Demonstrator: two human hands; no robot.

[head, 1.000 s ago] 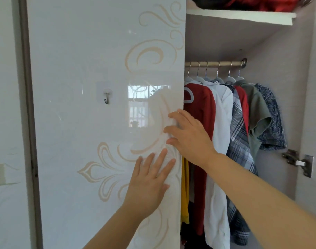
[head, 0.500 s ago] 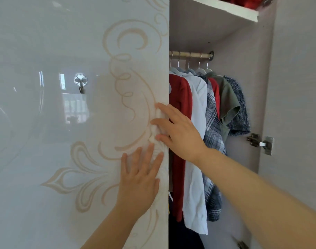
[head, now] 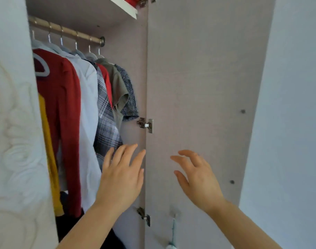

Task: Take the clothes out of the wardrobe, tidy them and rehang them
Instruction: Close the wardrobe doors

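Note:
The wardrobe stands open with several garments on hangers along a metal rail (head: 67, 30): a dark red top (head: 63, 105) with a yellow piece (head: 49, 150) beside it, a white shirt (head: 88, 114), a plaid shirt (head: 106, 126), a red piece, an olive shirt (head: 120, 90) and a speckled blue top (head: 129, 97). My left hand (head: 121, 177) hovers with straight fingers in front of the plaid shirt's hem, holding nothing. My right hand (head: 198, 178) is raised before the inside of the open right door (head: 198, 87), fingers spread and loose, empty.
The glossy white left door (head: 13, 141) with a beige swirl pattern fills the left edge. A shelf (head: 124, 8) above the rail holds red fabric. Two metal hinges (head: 145, 124) join the right door to the cabinet side. A pale wall (head: 288, 105) lies to the right.
Both hands have left the edge of the left door and moved right, in front of the clothes and the right door. The view has swung right, showing more of the wardrobe's inside.

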